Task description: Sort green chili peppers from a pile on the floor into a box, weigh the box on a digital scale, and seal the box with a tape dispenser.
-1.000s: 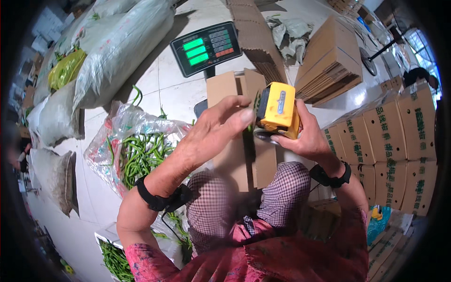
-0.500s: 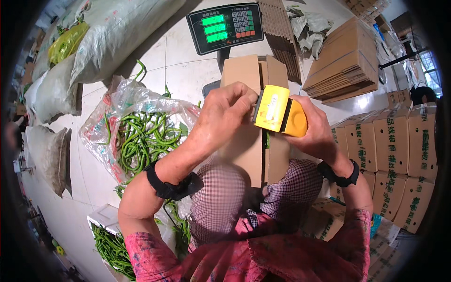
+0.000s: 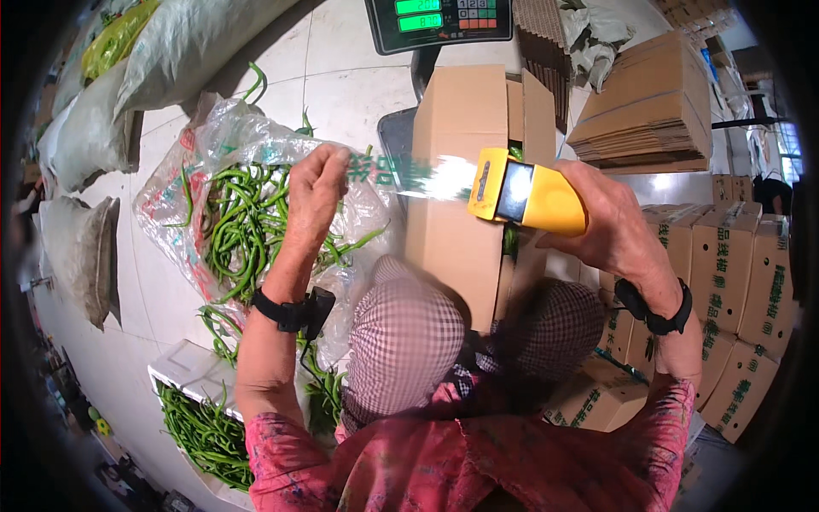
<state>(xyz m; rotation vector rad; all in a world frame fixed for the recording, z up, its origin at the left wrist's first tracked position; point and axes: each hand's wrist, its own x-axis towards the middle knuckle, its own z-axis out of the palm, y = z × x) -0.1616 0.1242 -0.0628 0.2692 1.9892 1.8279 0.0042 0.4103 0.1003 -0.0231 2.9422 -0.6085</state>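
My right hand [image 3: 616, 213] grips a yellow tape dispenser [image 3: 554, 198] above a cardboard box [image 3: 456, 128]. From the dispenser a strip of clear tape with green print [image 3: 397, 175] stretches taut to the left. Its free end is pinched in the closed fingers of my left hand [image 3: 317, 189], which is over the plastic sheet. The box stands in front of my knees with its top flaps not fully meeting; green peppers [image 3: 510, 241] show through the gap.
Long green peppers [image 3: 247, 226] lie on a clear plastic sheet [image 3: 171, 179] at the left. A white foam box [image 3: 192, 371] of peppers stands nearer. Beyond the carton is a digital scale [image 3: 439, 26]. Flattened cartons [image 3: 644, 107] and stacked printed boxes [image 3: 721, 256] are on the right.
My left hand has moved left from the dispenser, drawing out a length of tape. My right hand with the dispenser has shifted slightly right, and the view has tilted downward.
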